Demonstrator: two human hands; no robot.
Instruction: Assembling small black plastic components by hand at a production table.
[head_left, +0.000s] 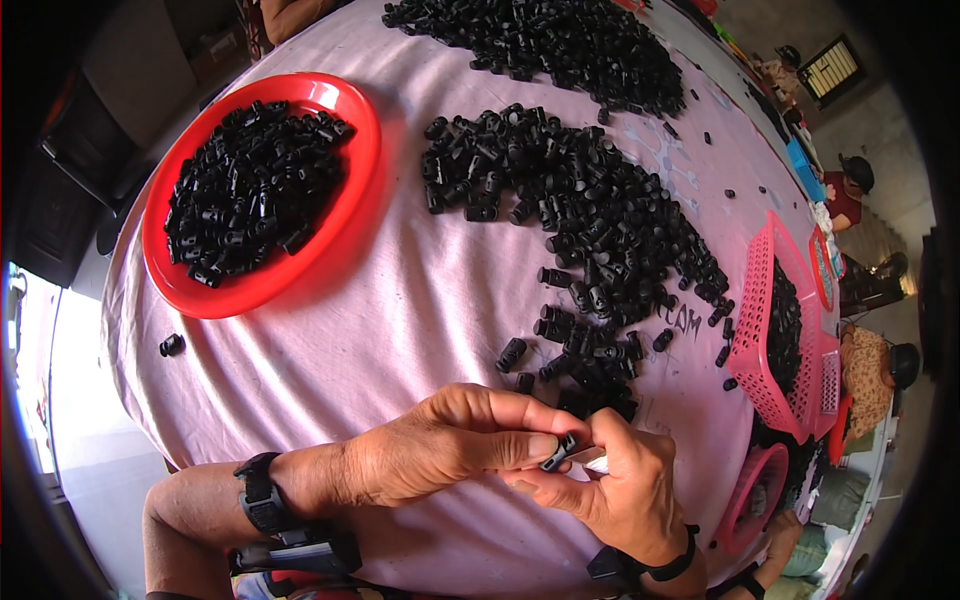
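Left hand (450, 445) and right hand (620, 485) meeting at centre, fingers (535, 450) pinched together; both wrists strapped

You have open pink cloth (400, 310) between the red bowl (355, 190) on your left and the black parts pile (590, 230) ahead; the pink basket (760, 330) blocks your right, one stray part (172, 345) sits far left.

One red bowl (355, 190), heaped with black parts. Two pink baskets (765, 330) (755, 495). Two hands (450, 445) (620, 485), two wrist straps (262, 495) (665, 570). Loose black parts (590, 230) on cloth: too many to count. One stray part (172, 345) far left.
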